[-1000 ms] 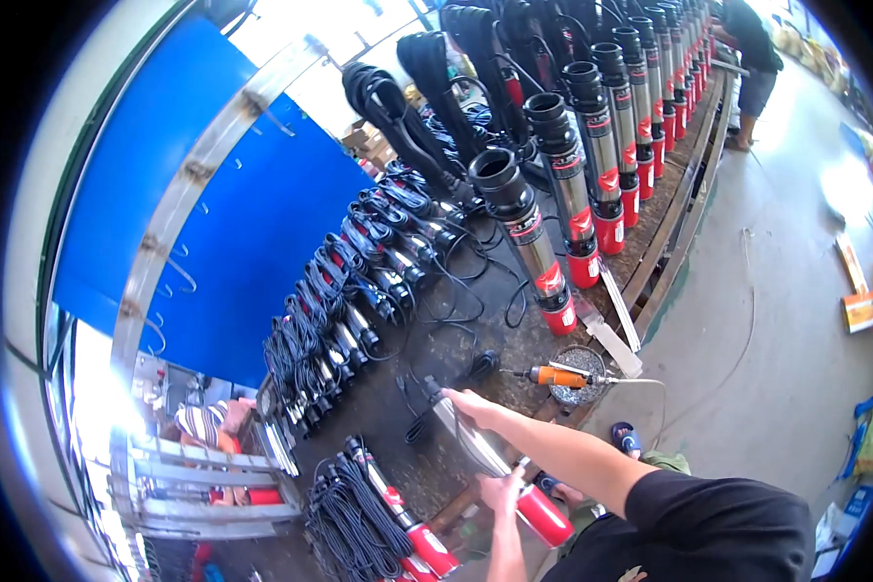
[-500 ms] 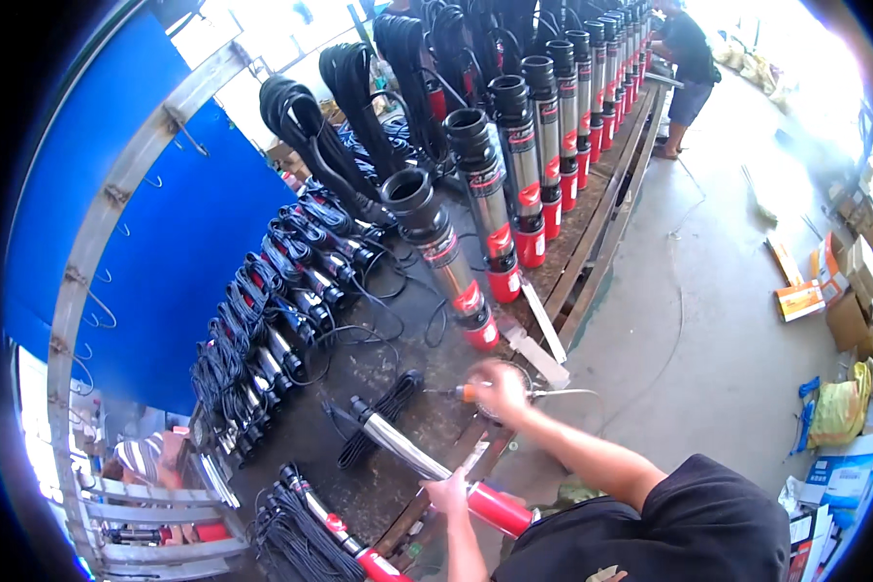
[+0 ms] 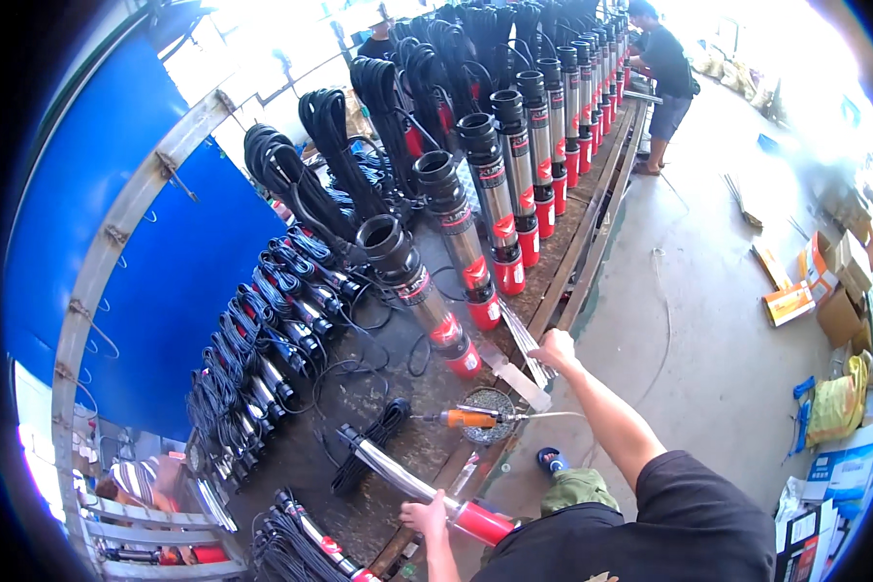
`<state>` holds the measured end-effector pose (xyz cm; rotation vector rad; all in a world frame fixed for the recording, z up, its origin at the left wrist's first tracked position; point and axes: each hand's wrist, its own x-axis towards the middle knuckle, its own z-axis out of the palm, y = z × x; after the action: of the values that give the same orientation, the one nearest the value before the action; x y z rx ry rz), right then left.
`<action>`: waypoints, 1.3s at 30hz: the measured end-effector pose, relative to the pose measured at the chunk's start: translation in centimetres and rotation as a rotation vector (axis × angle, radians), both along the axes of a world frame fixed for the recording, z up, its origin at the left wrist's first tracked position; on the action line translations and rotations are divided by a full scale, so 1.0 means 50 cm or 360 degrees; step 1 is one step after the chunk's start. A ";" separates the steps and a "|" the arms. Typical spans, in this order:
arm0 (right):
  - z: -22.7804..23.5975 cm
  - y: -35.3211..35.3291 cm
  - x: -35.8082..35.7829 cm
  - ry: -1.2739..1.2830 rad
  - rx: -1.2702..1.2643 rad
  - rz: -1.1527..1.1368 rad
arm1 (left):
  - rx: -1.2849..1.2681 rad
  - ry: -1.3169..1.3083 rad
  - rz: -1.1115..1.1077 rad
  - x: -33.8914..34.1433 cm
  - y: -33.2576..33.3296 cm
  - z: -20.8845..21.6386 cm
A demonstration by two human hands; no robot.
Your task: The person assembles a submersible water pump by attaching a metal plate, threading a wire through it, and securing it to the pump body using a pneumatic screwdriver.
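Observation:
Lying across the table's near edge is a submersible pump (image 3: 393,472) with a silvery body and a red end toward me. My left hand (image 3: 425,515) is closed around its side, just above the red part. Farther right, my right hand (image 3: 556,350) pinches the near end of a bundle of thin metal strips (image 3: 521,332) on the table edge. Close by, an orange power screwdriver (image 3: 469,418) with a hose rests over a round dish of small screws (image 3: 490,399). A flat pale metal piece (image 3: 516,376) lies between that dish and the strips.
Upright pumps (image 3: 422,301) with red bases line the table (image 3: 378,364), black cable coils (image 3: 325,131) behind them. Coiled pumps (image 3: 262,373) lie at left by a metal rack (image 3: 97,262). A person (image 3: 664,82) stands at the far end. Boxes (image 3: 849,262) sit right.
My right hand has let go of the screwdriver and moved up to the metal strips. The screwdriver now lies by the dish. My left hand stays on the pump; the view has shifted.

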<state>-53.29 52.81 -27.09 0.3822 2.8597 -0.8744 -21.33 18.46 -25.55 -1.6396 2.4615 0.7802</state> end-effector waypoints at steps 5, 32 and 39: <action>0.121 -0.060 0.201 -0.0449 -0.1643 0.0061 | 0.0415 0.1134 -0.0523 0.028 0.017 0.171; 0.461 -0.250 0.421 0.0529 -0.0613 0.1393 | 0.1622 0.1018 -0.0311 -0.030 0.134 0.404; 0.434 -0.237 0.417 0.0448 -0.0725 0.1363 | 0.1200 0.1191 -0.0736 -0.036 0.133 0.357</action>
<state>-32.47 40.95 -5.37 -0.9922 2.4784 -1.3534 -23.13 25.09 -7.70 -0.5277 2.2471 2.1407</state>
